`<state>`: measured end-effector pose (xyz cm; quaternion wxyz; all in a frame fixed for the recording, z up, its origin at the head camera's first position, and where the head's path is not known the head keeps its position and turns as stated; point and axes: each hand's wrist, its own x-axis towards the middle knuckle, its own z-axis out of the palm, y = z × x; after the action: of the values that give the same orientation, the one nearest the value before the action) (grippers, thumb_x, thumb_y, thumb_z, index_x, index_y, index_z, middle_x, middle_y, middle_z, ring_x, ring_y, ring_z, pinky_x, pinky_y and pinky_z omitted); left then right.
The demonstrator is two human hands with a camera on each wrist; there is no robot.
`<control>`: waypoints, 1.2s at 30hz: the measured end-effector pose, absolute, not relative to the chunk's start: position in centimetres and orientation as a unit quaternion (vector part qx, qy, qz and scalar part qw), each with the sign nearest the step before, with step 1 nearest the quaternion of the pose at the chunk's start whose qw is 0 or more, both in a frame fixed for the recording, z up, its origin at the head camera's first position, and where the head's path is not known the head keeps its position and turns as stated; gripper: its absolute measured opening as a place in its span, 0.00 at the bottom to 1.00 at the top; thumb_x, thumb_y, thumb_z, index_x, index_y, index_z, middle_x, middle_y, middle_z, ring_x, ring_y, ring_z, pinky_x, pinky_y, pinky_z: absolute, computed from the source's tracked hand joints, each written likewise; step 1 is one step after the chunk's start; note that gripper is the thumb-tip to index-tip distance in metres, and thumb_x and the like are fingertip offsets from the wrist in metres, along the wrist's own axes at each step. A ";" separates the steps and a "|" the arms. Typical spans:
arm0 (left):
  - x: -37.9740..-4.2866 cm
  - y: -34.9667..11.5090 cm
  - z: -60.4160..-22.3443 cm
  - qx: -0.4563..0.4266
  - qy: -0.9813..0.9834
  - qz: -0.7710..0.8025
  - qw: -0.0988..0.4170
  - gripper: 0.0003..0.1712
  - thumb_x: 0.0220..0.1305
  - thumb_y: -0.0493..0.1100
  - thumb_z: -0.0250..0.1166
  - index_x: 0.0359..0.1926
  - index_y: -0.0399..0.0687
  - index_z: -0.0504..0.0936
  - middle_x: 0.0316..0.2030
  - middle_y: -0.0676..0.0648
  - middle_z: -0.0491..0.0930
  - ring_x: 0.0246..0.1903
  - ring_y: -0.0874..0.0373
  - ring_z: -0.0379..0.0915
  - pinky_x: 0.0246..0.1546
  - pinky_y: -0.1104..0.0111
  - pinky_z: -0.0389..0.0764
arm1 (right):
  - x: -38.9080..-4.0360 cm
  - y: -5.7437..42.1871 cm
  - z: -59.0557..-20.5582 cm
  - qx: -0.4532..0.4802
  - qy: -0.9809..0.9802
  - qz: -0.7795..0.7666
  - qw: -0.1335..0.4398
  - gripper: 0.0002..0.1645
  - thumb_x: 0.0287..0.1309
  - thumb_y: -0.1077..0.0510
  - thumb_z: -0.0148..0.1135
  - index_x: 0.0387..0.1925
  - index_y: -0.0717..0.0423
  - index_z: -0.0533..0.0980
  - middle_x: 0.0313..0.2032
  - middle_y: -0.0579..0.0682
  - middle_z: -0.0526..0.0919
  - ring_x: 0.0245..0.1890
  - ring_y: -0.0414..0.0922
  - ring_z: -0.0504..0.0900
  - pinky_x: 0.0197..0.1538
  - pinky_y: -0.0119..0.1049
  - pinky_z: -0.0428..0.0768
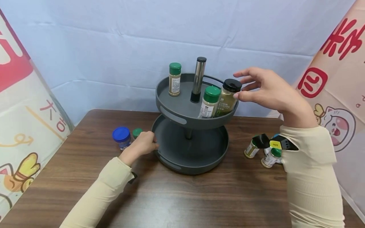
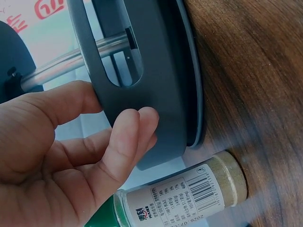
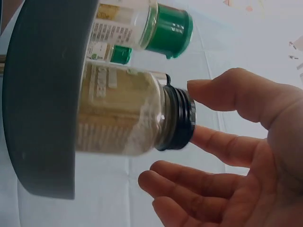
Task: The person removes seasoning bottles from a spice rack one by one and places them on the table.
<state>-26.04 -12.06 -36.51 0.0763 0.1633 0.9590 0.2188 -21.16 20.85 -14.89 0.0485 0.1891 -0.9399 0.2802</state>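
My left hand (image 1: 144,143) pinches the rim of the lower grey tray (image 1: 163,164) of a two-tier rack; the left wrist view shows digits on both sides of the tray wall. On the upper tray (image 1: 182,109) stands a cumin powder jar (image 1: 225,103) with a black lid. My right hand (image 1: 265,87) is beside that lid, its fingers spread and thumb at the lid's edge; the right wrist view (image 3: 227,156) shows the lower fingers off the jar. A green-capped spice bottle (image 1: 209,103) stands next to the jar, and another green-capped bottle (image 1: 175,79) stands farther left.
A steel post (image 1: 198,79) rises from the upper tray. Left of the rack are a blue-lidded jar (image 1: 122,137) and a green-capped bottle (image 2: 175,196). Several small bottles, including a green-capped one (image 1: 271,158), stand right, partly behind the right sleeve. A white cloth (image 1: 119,57) hangs behind.
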 end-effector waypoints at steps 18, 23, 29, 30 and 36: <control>-25.9 -12.1 -36.5 0.165 0.958 0.223 0.079 0.10 0.56 0.40 0.61 0.21 0.44 0.75 0.17 0.50 0.67 0.17 0.59 0.63 0.18 0.69 0.65 | -22.6 19.3 -16.6 0.223 -0.929 0.285 0.074 0.31 0.51 0.60 0.63 0.58 0.53 0.66 0.46 0.57 0.73 0.47 0.54 0.70 0.46 0.54 0.67; -25.9 -12.1 -36.4 0.163 0.957 0.224 0.084 0.12 0.57 0.41 0.61 0.19 0.44 0.73 0.15 0.50 0.65 0.16 0.59 0.61 0.17 0.69 0.63 | -22.7 19.4 -16.9 0.231 -0.923 0.295 0.085 0.30 0.51 0.60 0.63 0.57 0.53 0.67 0.42 0.57 0.75 0.44 0.52 0.72 0.43 0.50 0.68; -25.9 -12.0 -36.4 0.157 0.957 0.229 0.089 0.17 0.57 0.40 0.61 0.14 0.48 0.66 0.12 0.52 0.61 0.13 0.61 0.58 0.15 0.70 0.60 | -22.8 19.5 -16.9 0.233 -0.923 0.293 0.093 0.29 0.51 0.60 0.63 0.57 0.54 0.68 0.42 0.57 0.76 0.42 0.51 0.73 0.41 0.49 0.67; -25.9 -12.0 -36.4 0.156 0.957 0.229 0.089 0.19 0.57 0.40 0.61 0.14 0.49 0.65 0.12 0.53 0.60 0.13 0.61 0.57 0.15 0.70 0.59 | -22.8 19.4 -16.9 0.231 -0.923 0.292 0.094 0.29 0.51 0.60 0.63 0.57 0.53 0.68 0.41 0.57 0.76 0.41 0.50 0.73 0.41 0.48 0.67; -25.9 -12.0 -36.4 0.160 0.956 0.228 0.089 0.20 0.57 0.40 0.61 0.13 0.50 0.63 0.11 0.53 0.58 0.13 0.61 0.55 0.14 0.70 0.58 | -22.9 19.5 -17.1 0.227 -0.923 0.295 0.100 0.30 0.50 0.61 0.64 0.56 0.53 0.69 0.41 0.57 0.76 0.40 0.49 0.73 0.38 0.45 0.67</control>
<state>-25.88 -12.04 -36.43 0.0886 0.1597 0.9565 0.2275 -22.88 19.50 -17.06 0.0999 0.2272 -0.9228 0.2948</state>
